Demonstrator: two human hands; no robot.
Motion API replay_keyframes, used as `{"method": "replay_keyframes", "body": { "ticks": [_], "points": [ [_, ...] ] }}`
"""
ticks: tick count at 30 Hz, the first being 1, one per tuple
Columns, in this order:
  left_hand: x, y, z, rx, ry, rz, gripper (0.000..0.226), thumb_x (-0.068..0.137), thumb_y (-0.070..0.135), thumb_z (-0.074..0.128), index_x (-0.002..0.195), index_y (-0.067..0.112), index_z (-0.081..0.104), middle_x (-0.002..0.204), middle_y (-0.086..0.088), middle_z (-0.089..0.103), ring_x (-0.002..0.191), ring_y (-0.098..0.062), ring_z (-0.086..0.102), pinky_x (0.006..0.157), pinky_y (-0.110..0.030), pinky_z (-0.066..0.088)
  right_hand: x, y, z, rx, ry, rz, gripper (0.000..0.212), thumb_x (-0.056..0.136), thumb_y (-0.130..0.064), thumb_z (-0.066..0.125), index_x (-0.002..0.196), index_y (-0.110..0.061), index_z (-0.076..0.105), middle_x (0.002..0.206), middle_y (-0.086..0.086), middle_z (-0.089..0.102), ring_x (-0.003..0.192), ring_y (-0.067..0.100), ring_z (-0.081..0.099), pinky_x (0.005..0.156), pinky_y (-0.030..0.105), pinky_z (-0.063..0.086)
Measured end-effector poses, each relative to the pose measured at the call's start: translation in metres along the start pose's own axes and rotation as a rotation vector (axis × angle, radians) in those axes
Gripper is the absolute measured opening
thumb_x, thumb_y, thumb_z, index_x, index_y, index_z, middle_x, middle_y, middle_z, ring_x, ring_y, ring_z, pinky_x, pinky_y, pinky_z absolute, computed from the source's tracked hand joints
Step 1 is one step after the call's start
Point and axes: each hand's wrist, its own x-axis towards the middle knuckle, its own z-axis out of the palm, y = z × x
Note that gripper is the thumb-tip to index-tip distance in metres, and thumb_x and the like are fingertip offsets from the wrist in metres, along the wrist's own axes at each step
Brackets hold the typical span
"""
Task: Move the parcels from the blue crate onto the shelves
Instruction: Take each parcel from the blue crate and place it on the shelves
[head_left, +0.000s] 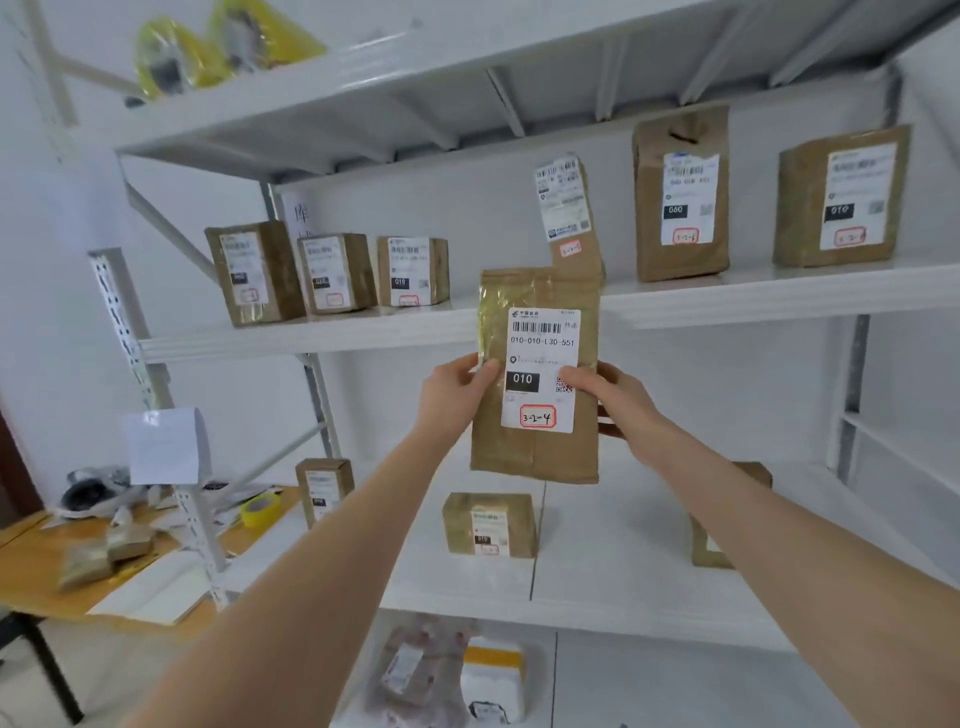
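Brown parcel (537, 452): flat taped cardboard; likely light, stiff, slick where taped.
Hands: left hand (457, 395) and right hand (618, 408) pinch opposite side edges.
Best hold: mid-height edges.

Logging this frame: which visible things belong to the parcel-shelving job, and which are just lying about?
Job: held parcel, gripped by left hand and right hand; middle shelf; shelved parcels.
Lying about: yellow tape roll, wooden table, white paper sheet, yellow bags up top.
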Motion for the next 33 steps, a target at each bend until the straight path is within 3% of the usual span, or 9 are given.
{"method": "replay_keyframes", "body": {
  "ticks": [3, 7, 10, 15, 18, 20, 22, 27, 33],
  "points": [
    [0.023, 0.014, -0.025, 0.022, 0.037, 0.085, 0.024, 0.093, 0.04, 0.054, 0.104, 0.024, 0.068, 0.088, 0.002, 0.07, 0.082, -0.015, 0.064, 0.079, -0.036, 0.054, 0.01, -0.028, 0.024, 0.012, 0.047, -0.082, 0.048, 0.082, -0.037, 0.07, 0.125, -0.022, 0.055, 0.101, -0.005, 0.071, 0.091, 0.011, 0.066, 0.068, 0.024, 0.05],
    [0.058, 0.034, -0.046, 0.022, 0.082, 0.195, 0.022, 0.094, 0.037, 0.054, 0.079, 0.024, 0.063, 0.066, 0.004, 0.06, 0.063, -0.012, 0.05, 0.058, -0.026, 0.038, 0.034, -0.063, 0.042, 0.012, 0.104, -0.178, 0.041, 0.082, -0.038, 0.069, 0.119, -0.023, 0.059, 0.095, -0.009, 0.071, 0.085, 0.007, 0.066, 0.066, 0.023, 0.049],
    [0.089, 0.046, -0.057, 0.012, 0.093, 0.259, 0.025, 0.095, 0.037, 0.052, 0.088, 0.017, 0.067, 0.074, 0.0, 0.065, 0.069, -0.013, 0.055, 0.064, -0.028, 0.043, 0.06, -0.087, 0.051, 0.016, 0.13, -0.235, 0.039, 0.081, -0.039, 0.07, 0.116, -0.025, 0.061, 0.099, -0.008, 0.071, 0.09, 0.008, 0.066, 0.066, 0.022, 0.048],
    [0.141, 0.067, -0.074, 0.026, 0.112, 0.341, 0.023, 0.098, 0.034, 0.048, 0.086, 0.018, 0.06, 0.066, 0.011, 0.056, 0.06, -0.003, 0.049, 0.053, -0.02, 0.037, 0.112, -0.119, 0.063, -0.001, 0.143, -0.338, 0.049, 0.079, -0.045, 0.071, 0.121, -0.024, 0.058, 0.1, -0.007, 0.072, 0.093, 0.011, 0.067, 0.073, 0.025, 0.051],
    [0.175, 0.068, -0.087, 0.051, 0.12, 0.346, 0.027, 0.098, 0.036, 0.046, 0.091, 0.017, 0.064, 0.075, 0.006, 0.063, 0.067, -0.009, 0.055, 0.067, -0.03, 0.052, 0.144, -0.132, 0.074, -0.027, 0.148, -0.377, 0.066, 0.071, -0.052, 0.074, 0.128, -0.024, 0.055, 0.104, -0.007, 0.071, 0.094, 0.012, 0.067, 0.081, 0.03, 0.054],
    [0.194, 0.065, -0.094, 0.016, 0.133, 0.338, 0.029, 0.098, 0.034, 0.045, 0.082, 0.017, 0.062, 0.075, 0.002, 0.062, 0.07, -0.015, 0.055, 0.071, -0.037, 0.051, 0.163, -0.139, 0.082, -0.048, 0.154, -0.402, 0.075, 0.064, -0.055, 0.076, 0.129, -0.025, 0.054, 0.107, -0.007, 0.07, 0.096, 0.013, 0.067, 0.088, 0.035, 0.054],
    [0.209, 0.062, -0.097, -0.009, 0.146, 0.334, 0.032, 0.1, 0.03, 0.044, 0.072, 0.02, 0.056, 0.069, 0.002, 0.057, 0.069, -0.017, 0.051, 0.068, -0.034, 0.046, 0.178, -0.143, 0.09, -0.082, 0.165, -0.428, 0.079, 0.062, -0.057, 0.076, 0.13, -0.025, 0.052, 0.111, -0.005, 0.068, 0.099, 0.013, 0.065, 0.091, 0.037, 0.053],
    [0.241, 0.059, -0.095, -0.019, 0.143, 0.348, 0.027, 0.101, 0.027, 0.041, 0.083, 0.015, 0.058, 0.085, -0.006, 0.062, 0.078, -0.019, 0.054, 0.081, -0.041, 0.051, 0.204, -0.152, 0.094, -0.117, 0.227, -0.471, 0.071, 0.071, -0.049, 0.076, 0.132, -0.025, 0.049, 0.115, -0.002, 0.067, 0.104, 0.015, 0.063, 0.09, 0.033, 0.052],
    [0.273, 0.056, -0.083, -0.076, 0.064, 0.381, 0.024, 0.1, 0.021, 0.042, 0.083, 0.016, 0.058, 0.078, -0.004, 0.058, 0.077, -0.02, 0.052, 0.077, -0.037, 0.048, 0.22, -0.154, 0.086, -0.169, 0.299, -0.471, 0.064, 0.076, -0.043, 0.075, 0.132, -0.02, 0.054, 0.111, -0.001, 0.07, 0.098, 0.014, 0.067, 0.092, 0.038, 0.053]
  ]
}}
